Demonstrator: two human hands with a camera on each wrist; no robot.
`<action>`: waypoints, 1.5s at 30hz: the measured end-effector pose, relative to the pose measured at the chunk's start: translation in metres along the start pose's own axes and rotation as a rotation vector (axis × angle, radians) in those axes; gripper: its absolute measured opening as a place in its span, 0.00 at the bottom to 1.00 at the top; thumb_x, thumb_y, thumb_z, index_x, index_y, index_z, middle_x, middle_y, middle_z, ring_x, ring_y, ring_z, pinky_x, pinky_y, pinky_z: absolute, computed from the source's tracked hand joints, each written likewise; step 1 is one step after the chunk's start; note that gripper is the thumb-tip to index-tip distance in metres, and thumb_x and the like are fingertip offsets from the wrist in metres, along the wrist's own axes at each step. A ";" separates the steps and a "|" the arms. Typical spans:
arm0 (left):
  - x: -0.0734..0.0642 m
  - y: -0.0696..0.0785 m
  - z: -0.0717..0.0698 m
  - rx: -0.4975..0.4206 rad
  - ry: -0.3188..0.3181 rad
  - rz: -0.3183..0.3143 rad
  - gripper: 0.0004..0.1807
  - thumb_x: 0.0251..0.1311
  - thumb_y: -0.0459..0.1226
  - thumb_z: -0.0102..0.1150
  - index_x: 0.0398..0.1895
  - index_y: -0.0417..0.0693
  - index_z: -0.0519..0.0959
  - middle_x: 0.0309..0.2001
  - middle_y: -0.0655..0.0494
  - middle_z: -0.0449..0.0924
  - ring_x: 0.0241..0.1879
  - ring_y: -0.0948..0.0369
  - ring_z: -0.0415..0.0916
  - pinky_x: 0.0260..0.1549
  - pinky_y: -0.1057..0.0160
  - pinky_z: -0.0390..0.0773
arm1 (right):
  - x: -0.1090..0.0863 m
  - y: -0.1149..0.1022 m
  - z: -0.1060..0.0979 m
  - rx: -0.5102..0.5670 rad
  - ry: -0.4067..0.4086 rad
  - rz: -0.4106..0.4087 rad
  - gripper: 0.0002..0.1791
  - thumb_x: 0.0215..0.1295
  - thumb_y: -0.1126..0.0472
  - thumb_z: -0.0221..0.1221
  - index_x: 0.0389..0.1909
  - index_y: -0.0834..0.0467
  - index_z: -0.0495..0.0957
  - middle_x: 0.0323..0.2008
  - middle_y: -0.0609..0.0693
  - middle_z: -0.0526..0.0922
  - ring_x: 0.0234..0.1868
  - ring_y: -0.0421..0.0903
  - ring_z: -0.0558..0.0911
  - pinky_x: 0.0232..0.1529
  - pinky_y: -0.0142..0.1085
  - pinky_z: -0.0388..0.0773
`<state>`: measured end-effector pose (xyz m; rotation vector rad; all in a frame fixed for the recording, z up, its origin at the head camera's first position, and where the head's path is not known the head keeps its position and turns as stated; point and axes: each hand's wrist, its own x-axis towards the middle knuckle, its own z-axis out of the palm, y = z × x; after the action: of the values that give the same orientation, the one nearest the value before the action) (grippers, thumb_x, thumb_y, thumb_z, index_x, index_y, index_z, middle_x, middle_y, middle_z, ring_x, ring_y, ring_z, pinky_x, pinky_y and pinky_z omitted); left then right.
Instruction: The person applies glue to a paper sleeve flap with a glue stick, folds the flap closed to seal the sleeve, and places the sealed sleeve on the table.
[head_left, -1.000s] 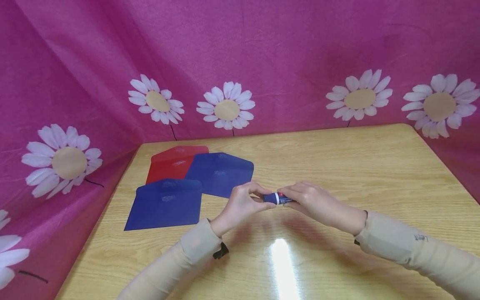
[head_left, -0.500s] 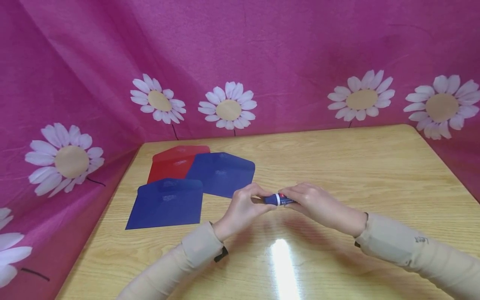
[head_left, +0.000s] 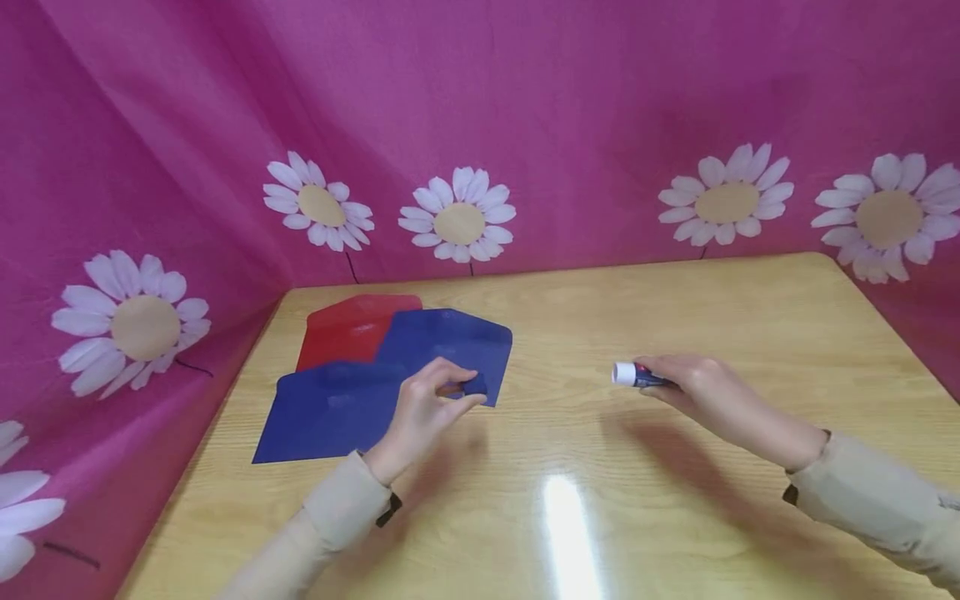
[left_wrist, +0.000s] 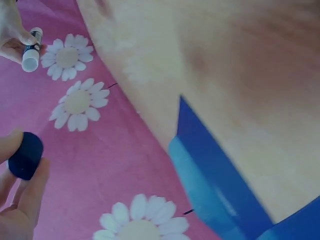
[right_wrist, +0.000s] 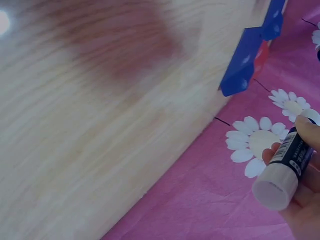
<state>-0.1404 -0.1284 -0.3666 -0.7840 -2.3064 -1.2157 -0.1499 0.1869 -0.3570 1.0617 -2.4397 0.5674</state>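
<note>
My left hand [head_left: 420, 410] pinches a dark blue cap [head_left: 475, 385] between thumb and fingers, over the right-hand blue envelope [head_left: 457, 332]. In the left wrist view the cap [left_wrist: 26, 156] shows as a short cylinder. Apart from it on the right, my right hand [head_left: 712, 396] grips a glue stick [head_left: 637, 375] with a dark printed label, its uncapped white end pointing left. The right wrist view shows the barcode on the glue stick [right_wrist: 287, 160] and its white base. A second blue envelope [head_left: 318, 421] lies nearer on the left, and a red envelope [head_left: 343, 333] lies behind, partly covered.
All three envelopes lie with flaps up on the left of the wooden table [head_left: 675, 308]. A pink cloth [head_left: 585, 125] printed with white daisies hangs behind the table and along its sides. Light reflects off the front of the tabletop.
The cap has come off the glue stick. My left hand has moved left with the cap, and my right hand has moved right and slightly away with the glue stick.
</note>
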 end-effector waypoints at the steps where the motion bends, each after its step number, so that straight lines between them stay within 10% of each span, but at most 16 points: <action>1: 0.002 0.000 -0.004 0.034 -0.014 0.006 0.15 0.34 0.25 0.69 0.31 0.35 0.80 0.28 0.51 0.76 0.29 0.59 0.77 0.30 0.69 0.78 | -0.001 0.001 -0.003 0.005 0.002 -0.003 0.20 0.36 0.71 0.68 0.36 0.67 0.78 0.32 0.57 0.82 0.31 0.50 0.81 0.29 0.41 0.78; 21: 0.003 -0.016 -0.027 0.303 -0.421 -0.092 0.13 0.48 0.31 0.62 0.39 0.35 0.79 0.33 0.51 0.71 0.33 0.59 0.73 0.32 0.63 0.76 | -0.003 0.007 0.010 0.201 0.047 0.165 0.18 0.45 0.75 0.63 0.40 0.66 0.72 0.32 0.55 0.80 0.30 0.43 0.77 0.27 0.34 0.76; 45: -0.015 -0.050 -0.032 0.441 -0.443 -0.180 0.12 0.41 0.29 0.67 0.31 0.35 0.76 0.29 0.50 0.73 0.31 0.56 0.73 0.31 0.62 0.76 | -0.006 0.005 0.011 0.435 0.070 0.396 0.16 0.53 0.72 0.59 0.43 0.69 0.67 0.38 0.62 0.80 0.41 0.58 0.78 0.38 0.41 0.76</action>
<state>-0.1585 -0.1820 -0.3886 -0.7460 -2.9122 -0.5867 -0.1523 0.1871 -0.3703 0.6822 -2.5367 1.2856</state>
